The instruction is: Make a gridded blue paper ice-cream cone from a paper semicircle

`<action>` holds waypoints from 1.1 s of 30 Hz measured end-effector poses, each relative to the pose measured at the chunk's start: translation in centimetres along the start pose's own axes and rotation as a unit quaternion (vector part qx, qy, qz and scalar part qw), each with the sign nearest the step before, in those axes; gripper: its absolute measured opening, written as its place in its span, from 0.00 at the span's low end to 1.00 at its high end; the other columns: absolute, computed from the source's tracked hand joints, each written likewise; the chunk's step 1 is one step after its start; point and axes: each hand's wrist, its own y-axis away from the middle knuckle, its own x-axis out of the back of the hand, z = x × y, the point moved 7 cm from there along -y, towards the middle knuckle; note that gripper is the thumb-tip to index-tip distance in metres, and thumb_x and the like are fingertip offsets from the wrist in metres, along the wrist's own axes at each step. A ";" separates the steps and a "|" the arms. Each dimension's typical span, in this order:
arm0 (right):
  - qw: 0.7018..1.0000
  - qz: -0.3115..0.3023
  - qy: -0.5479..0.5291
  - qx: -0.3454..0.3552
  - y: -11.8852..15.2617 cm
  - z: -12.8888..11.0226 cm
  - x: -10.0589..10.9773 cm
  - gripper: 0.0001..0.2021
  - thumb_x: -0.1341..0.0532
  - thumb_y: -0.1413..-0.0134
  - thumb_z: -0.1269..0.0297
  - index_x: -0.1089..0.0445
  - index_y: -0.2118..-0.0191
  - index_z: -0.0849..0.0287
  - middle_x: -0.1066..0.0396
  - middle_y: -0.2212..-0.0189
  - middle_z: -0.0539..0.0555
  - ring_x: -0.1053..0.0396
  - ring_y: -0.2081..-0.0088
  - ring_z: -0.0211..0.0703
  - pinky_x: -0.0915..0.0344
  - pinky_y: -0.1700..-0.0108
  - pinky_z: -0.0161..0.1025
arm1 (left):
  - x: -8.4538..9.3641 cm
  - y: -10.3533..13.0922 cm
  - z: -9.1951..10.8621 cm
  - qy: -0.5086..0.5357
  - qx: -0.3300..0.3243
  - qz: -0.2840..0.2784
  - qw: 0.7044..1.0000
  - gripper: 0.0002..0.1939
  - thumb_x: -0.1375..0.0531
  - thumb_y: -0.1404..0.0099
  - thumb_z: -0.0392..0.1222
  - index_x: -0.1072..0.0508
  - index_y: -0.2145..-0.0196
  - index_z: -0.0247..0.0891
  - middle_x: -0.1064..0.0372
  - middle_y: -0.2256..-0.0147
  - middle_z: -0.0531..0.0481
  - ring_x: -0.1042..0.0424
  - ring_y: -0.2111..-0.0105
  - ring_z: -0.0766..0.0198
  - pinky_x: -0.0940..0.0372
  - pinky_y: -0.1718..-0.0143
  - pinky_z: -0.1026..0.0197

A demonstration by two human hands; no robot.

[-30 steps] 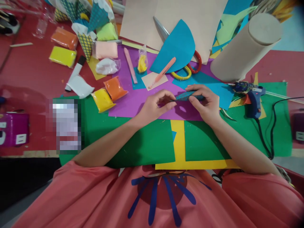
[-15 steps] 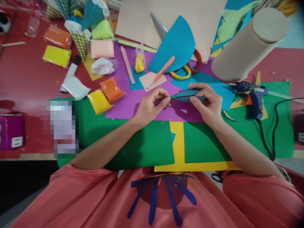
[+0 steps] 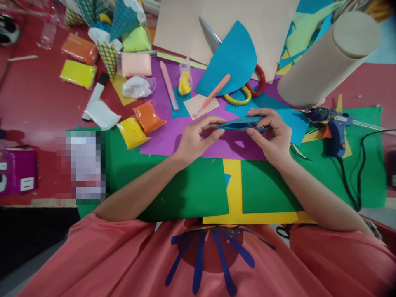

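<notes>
Two hands meet over a crowded craft table: your left hand (image 3: 199, 138) pinches the pointed end of a patterned blue piece (image 3: 239, 123) between thumb and fingers, while your right hand (image 3: 272, 134) grips the wider end, thumb below and fingers curled over the top. The piece lies level between your hands, raised above a purple sheet (image 3: 173, 140), its edges bowed apart to leave a narrow gap. Beyond your fingers, an orange marker (image 3: 220, 85) lies across a blue cutout (image 3: 232, 53) and a peach card (image 3: 189, 105); the cutout covers the middle of the scissors (image 3: 259, 84), whose red and yellow handles show past its edge. To your right, a glue gun (image 3: 337, 134) rests with its nozzle toward the blue paper (image 3: 297, 123), a clear stick jutting from its back, near a pale cylinder (image 3: 318, 62). To your left, an orange packet (image 3: 148, 116) touches a yellow packet (image 3: 133, 133), and a white packet (image 3: 102, 114) lies beside them, with grid-patterned cones (image 3: 107, 55) grouped farther back. Green sheets (image 3: 185, 185) spread beneath your forearms.
</notes>
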 end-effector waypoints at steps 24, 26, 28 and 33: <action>0.975 -0.034 -0.137 -0.170 0.5 2.4 -1.3 0.16 0.32 0.52 0.50 0.31 0.60 0.51 0.30 0.72 0.47 0.31 0.72 0.39 0.29 0.70 0.39 | 0.0 0.0 0.0 0.032 0.011 0.012 0.999 0.13 0.36 0.38 0.49 0.23 0.63 0.35 0.23 0.69 0.51 0.22 0.72 0.66 0.27 0.69 0.65; 0.975 -0.027 -0.130 -0.181 0.5 2.3 -1.2 0.17 0.30 0.55 0.50 0.31 0.61 0.52 0.32 0.74 0.46 0.33 0.73 0.38 0.31 0.72 0.38 | 0.1 -0.1 0.0 0.032 0.022 0.011 0.999 0.14 0.36 0.38 0.50 0.23 0.64 0.35 0.23 0.71 0.51 0.22 0.74 0.66 0.27 0.72 0.66; 0.974 -0.033 -0.123 -0.189 0.4 2.2 -1.2 0.18 0.30 0.55 0.51 0.32 0.62 0.52 0.34 0.76 0.46 0.35 0.75 0.37 0.34 0.75 0.37 | 0.1 -0.1 0.0 0.033 0.031 0.012 0.999 0.14 0.36 0.38 0.50 0.24 0.64 0.35 0.24 0.72 0.51 0.23 0.75 0.67 0.28 0.74 0.66; 0.978 -0.042 -0.088 -0.184 0.4 2.1 -1.1 0.15 0.31 0.52 0.54 0.31 0.60 0.53 0.35 0.76 0.46 0.39 0.79 0.34 0.40 0.78 0.35 | 0.3 -0.3 -0.2 0.043 0.048 0.010 0.998 0.11 0.36 0.39 0.47 0.25 0.65 0.36 0.25 0.73 0.53 0.24 0.76 0.68 0.29 0.74 0.67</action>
